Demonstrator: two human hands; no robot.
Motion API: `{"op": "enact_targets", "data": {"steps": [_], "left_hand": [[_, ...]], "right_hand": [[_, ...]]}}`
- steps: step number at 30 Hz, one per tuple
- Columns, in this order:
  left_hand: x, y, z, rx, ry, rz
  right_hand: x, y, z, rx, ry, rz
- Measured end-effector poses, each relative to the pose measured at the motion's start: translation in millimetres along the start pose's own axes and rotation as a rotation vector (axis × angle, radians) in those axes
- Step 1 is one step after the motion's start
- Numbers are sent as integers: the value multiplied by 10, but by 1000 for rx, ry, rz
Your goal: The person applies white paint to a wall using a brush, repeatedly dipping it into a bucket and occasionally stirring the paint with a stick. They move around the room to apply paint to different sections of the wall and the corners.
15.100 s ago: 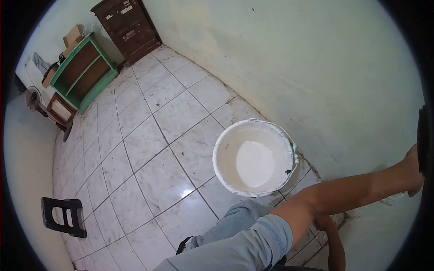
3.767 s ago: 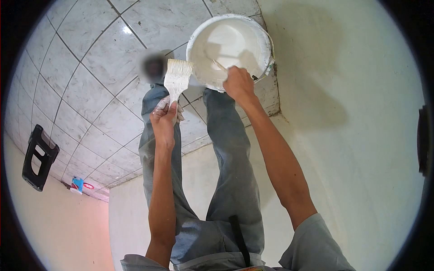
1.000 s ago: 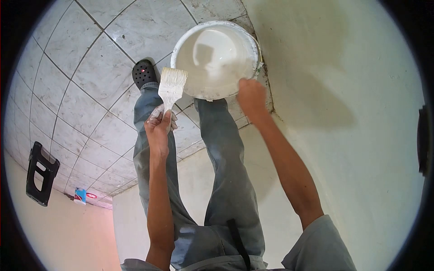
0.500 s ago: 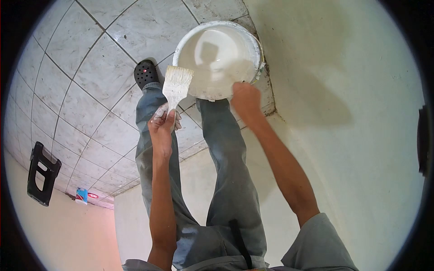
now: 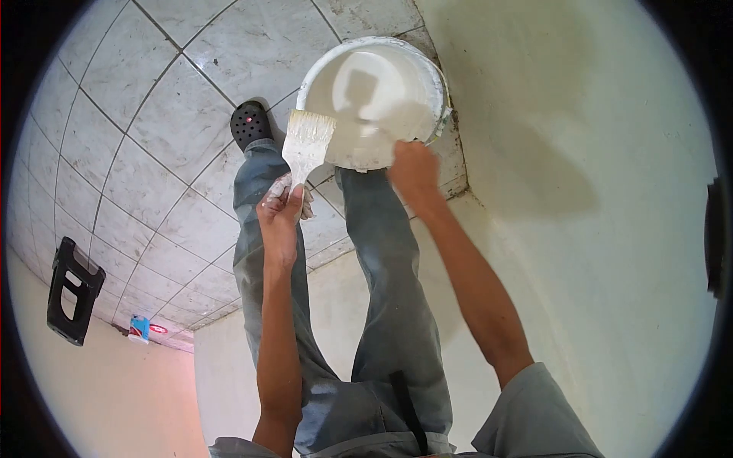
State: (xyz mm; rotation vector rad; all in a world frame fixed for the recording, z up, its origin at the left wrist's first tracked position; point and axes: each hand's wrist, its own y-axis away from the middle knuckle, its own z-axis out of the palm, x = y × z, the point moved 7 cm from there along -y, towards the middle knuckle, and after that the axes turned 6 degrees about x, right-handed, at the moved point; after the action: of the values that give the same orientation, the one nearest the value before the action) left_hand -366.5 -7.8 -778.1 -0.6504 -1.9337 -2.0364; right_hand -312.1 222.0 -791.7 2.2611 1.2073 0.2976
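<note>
My left hand (image 5: 284, 204), smeared with white paint, is closed around the handle of a paint-coated brush (image 5: 308, 141), its bristles pointing up beside the bucket's left rim. The white bucket (image 5: 311, 70) holds pale, creamy paint (image 5: 382, 95). My right hand (image 5: 413, 169) is a closed fist at the bucket's lower right edge. A faint, blurred stick-like shape reaches from it over the paint, too unclear to identify.
Dirty pale tiles (image 5: 153, 99) cover the floor, with a pale wall (image 5: 595, 252) on the right. One black clog (image 5: 250, 124) is beside the bucket. A black frame-like object (image 5: 74, 294) and a small blue-and-white packet (image 5: 139, 329) lie at left.
My left hand and the brush have shifted slightly right in view. The bucket also appears slightly further right. My right hand stays at the bucket's edge, still closed.
</note>
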Motion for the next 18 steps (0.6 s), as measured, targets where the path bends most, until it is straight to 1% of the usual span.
{"op": "enact_targets", "data": {"steps": [1,3,6,7,9,11,13,16,18], "left_hand": [[-21,-5,0,-12,9,-7],[-74,-34,-46,-24,-8,-13],[-47,-2,-14,7,-26,-7],[-8,0,-6,27,-32,3],[-31,-23,-1,7,-34,17],[-41,-29,13,-3,-32,25],[-24,-26,12,5,-21,31],[-17,-18,9,-17,-17,0],[-11,-27,4,-11,-19,13]], "right_hand": [[113,-87,-120,45,59,31],[270,-325,-324,16,108,88],[82,-603,-371,94,-25,34],[-34,-602,-311,83,-28,21],[-240,-524,-176,66,-35,-2],[-305,-193,-58,13,-94,-95],[-163,119,159,-204,-90,-29],[295,149,62,-207,25,149],[454,-88,-136,-64,35,236]]}}
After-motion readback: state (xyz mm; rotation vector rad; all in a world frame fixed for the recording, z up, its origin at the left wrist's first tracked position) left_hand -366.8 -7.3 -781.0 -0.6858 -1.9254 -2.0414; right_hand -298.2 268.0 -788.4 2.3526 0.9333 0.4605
